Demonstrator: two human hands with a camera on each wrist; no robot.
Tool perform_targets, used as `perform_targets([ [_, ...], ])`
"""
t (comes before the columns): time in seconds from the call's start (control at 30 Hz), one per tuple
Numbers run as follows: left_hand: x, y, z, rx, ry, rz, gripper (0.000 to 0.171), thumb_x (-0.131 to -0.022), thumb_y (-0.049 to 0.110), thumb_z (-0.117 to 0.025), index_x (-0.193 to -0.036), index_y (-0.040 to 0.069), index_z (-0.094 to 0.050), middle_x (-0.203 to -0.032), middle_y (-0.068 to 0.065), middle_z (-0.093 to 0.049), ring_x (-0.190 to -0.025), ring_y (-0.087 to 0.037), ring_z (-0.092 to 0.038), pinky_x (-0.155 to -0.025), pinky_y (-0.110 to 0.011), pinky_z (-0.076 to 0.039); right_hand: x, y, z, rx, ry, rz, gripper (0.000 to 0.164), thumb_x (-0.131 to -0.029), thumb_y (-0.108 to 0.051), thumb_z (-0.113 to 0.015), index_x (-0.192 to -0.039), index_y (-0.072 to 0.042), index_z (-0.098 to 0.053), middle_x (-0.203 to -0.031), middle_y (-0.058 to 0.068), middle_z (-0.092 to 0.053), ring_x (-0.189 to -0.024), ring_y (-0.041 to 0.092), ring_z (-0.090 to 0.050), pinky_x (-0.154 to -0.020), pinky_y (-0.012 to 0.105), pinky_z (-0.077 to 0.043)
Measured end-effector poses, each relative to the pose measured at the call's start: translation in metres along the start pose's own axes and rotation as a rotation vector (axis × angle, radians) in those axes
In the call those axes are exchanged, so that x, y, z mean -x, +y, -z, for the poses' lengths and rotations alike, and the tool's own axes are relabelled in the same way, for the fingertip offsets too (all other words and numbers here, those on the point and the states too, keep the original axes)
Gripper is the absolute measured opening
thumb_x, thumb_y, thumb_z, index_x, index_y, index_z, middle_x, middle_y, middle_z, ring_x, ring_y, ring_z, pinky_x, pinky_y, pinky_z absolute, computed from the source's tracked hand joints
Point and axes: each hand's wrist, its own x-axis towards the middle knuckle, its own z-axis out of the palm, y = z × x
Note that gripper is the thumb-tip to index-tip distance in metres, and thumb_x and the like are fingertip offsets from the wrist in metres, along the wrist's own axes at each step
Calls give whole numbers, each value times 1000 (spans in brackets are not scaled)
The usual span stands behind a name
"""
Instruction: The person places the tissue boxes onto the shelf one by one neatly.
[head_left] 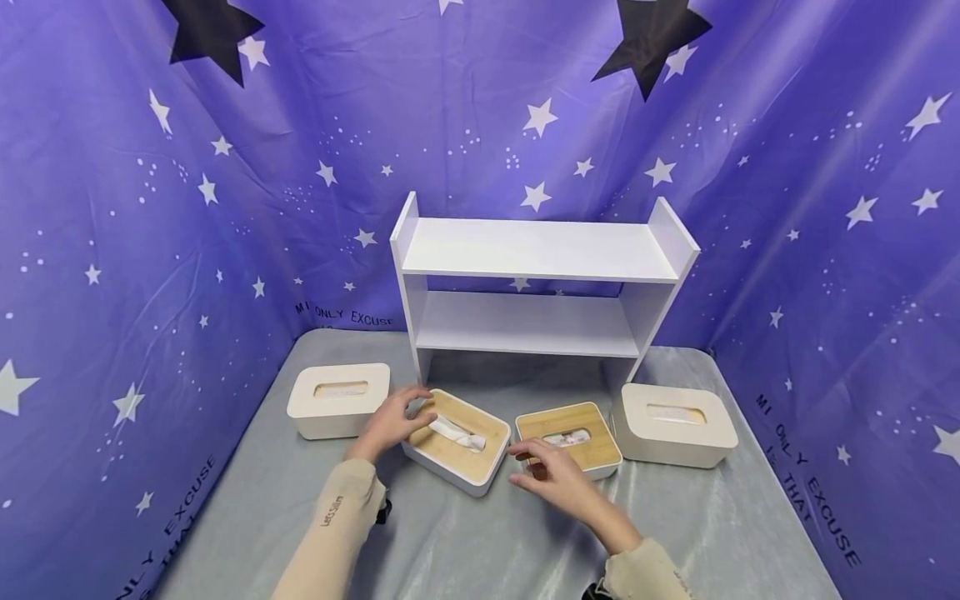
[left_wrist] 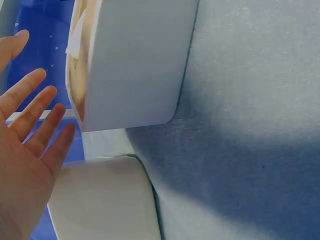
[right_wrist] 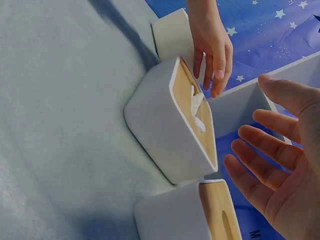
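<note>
A tissue box with a wooden lid (head_left: 492, 435) stands at an angle left of the table's middle, a white tissue (head_left: 456, 432) poking from its slot. My left hand (head_left: 393, 421) is at its left end with fingers spread, holding nothing; the left wrist view shows the same open palm (left_wrist: 30, 150) beside the box's wall (left_wrist: 135, 65). A second wooden-lidded tissue box (head_left: 592, 421) sits to the right, a patterned packet in its slot. Over its left front corner hovers my right hand (head_left: 555, 475), fingers apart and holding nothing. In the right wrist view its palm (right_wrist: 285, 175) faces both boxes.
A white two-tier shelf (head_left: 528, 312) stands behind the boxes. Cream tissue boxes flank them, one at the left (head_left: 341, 421) and one at the right (head_left: 667, 450). Grey cloth (head_left: 480, 550) covers the table, and a blue star-patterned curtain (head_left: 480, 108) surrounds it.
</note>
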Motion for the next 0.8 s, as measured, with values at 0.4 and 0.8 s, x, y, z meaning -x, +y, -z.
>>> perform_targets([
  [0.4, 3, -6, -11, 14, -14, 52, 68, -89, 37, -72, -147, 11, -48, -149, -19, -50, -134, -40, -51, -113, -56, -42, 3, 6, -15, -70, -10, -19, 48, -92, -26, -72, -128, 4, -59, -124, 21, -63, -112, 42, -62, -93, 43, -60],
  [0.8, 7, -15, -24, 163, 24, 69, 73, -87, 26, -76, -148, 3, -43, -148, -24, -48, -132, -46, -51, -112, -56, -45, 6, 15, -28, -185, -44, -115, 54, -93, -19, -71, -136, 6, -51, -135, 29, -55, -121, 48, -57, -101, 54, -52],
])
